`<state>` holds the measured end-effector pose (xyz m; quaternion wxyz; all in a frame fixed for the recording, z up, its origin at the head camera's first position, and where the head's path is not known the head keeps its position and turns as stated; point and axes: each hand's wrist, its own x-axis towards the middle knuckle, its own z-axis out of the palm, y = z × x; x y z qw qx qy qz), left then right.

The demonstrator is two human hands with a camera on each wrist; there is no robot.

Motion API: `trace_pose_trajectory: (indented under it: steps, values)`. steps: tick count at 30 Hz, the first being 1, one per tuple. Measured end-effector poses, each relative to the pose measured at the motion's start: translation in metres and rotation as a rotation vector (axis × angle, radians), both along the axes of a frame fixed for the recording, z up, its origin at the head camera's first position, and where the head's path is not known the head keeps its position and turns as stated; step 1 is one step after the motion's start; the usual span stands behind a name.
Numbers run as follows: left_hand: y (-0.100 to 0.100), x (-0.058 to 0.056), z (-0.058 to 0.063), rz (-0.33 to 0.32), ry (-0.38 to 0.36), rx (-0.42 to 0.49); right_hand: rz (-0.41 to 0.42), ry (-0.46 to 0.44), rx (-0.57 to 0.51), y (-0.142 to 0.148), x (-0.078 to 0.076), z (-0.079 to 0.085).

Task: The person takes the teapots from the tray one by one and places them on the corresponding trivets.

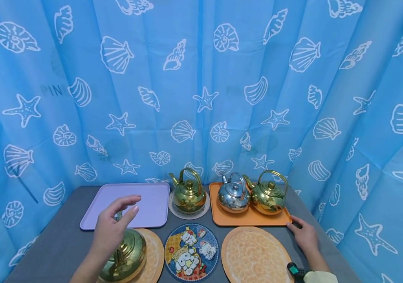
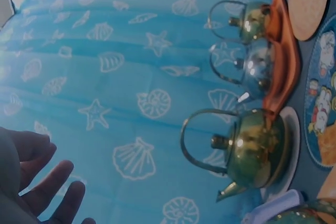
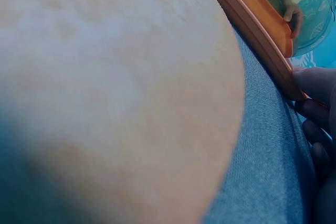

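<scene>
At the orange tray's (image 1: 222,221) right front corner, my right hand (image 1: 306,234) pinches the rim; the right wrist view has the thumb (image 3: 310,80) on top and fingers lower down. A silver kettle (image 1: 233,196) and a gold kettle (image 1: 268,199) stand side by side on that tray. My left hand (image 1: 111,225) is raised at the front left, its fingers loosely bent and holding nothing. In the head view it overlaps another gold kettle (image 1: 132,251), which sits on a round tan mat (image 1: 155,251) and is partly hidden by the wrist.
Behind on the left lies a lilac tray (image 1: 152,204). A third gold kettle (image 1: 187,199) stands on a pale round mat (image 1: 174,211) between the trays. A blue cartoon mat (image 1: 191,251) and a tan mat (image 1: 256,255) lie in front. A blue shell-patterned curtain (image 1: 201,78) hangs behind.
</scene>
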<state>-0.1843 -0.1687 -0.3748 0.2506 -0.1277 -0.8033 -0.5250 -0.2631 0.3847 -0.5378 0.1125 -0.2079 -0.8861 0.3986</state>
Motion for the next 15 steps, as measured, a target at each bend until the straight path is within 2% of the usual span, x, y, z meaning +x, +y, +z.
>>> trace_pose_trajectory:
  steps: [5, 15]
  values:
    - [0.008, 0.004, 0.007, -0.052, 0.047, 0.007, -0.003, 0.008, 0.01, 0.0, 0.0, -0.001]
    - [0.028, 0.009, 0.005, -0.101, 0.029, 0.038, -0.005, 0.014, 0.011, 0.001, 0.0, -0.002]
